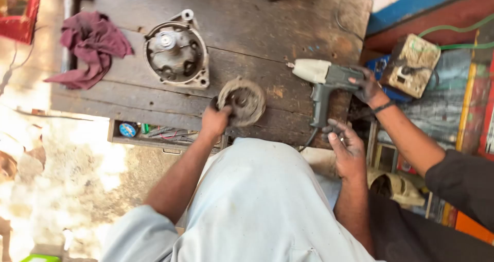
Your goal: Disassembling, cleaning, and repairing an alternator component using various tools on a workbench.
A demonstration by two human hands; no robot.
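Head view. Left hand (215, 121): fingers closed on a round, grimy metal part (242, 101) resting on the wooden surface (247, 30). Right hand (347, 147): fingers loosely spread, empty, just beside the power tool (323, 82), which a co-worker's hand (367, 85) grips.

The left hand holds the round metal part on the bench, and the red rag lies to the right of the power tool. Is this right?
Not quite. In the head view the rag lies far left of the power tool. The left hand does hold the round part on the bench.
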